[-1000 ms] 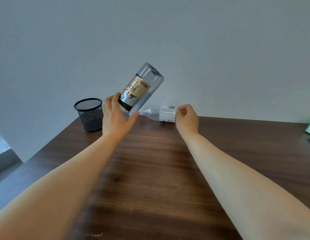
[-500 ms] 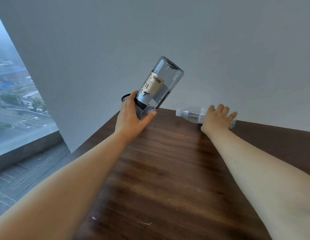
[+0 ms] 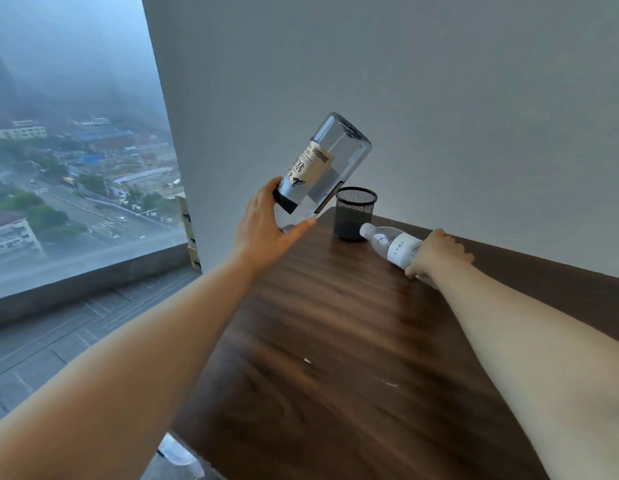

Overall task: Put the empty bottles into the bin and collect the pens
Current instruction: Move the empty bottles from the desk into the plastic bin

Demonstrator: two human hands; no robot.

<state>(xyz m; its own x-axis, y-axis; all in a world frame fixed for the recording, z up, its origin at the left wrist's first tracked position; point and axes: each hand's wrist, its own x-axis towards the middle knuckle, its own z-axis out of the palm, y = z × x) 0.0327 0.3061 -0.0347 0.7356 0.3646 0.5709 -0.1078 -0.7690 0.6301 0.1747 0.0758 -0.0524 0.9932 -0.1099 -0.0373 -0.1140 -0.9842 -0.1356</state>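
The dark wooden table [image 3: 335, 341] meets the wall. Above its left edge a large clear labelled bottle [image 3: 322, 164] tilts base-up, the left hand [image 3: 266, 226] grasping it with wrapped fingers. Just beside the black mesh cup [image 3: 355, 213], a small water bottle [image 3: 391, 244] points cap-first, the right hand [image 3: 436, 254] gripping it with curled fingers.

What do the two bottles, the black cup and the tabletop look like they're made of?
Large clear bottle with black-and-cream label, in the left hand: probably glossy plastic; the wall shows through.
Small clear bottle with white label, in the right hand: likely thin clear plastic.
Black mesh cup: likely matt metal wire; see-through holes.
Dark brown tabletop: wood grain, soft sheen; solid or laminate unclear.
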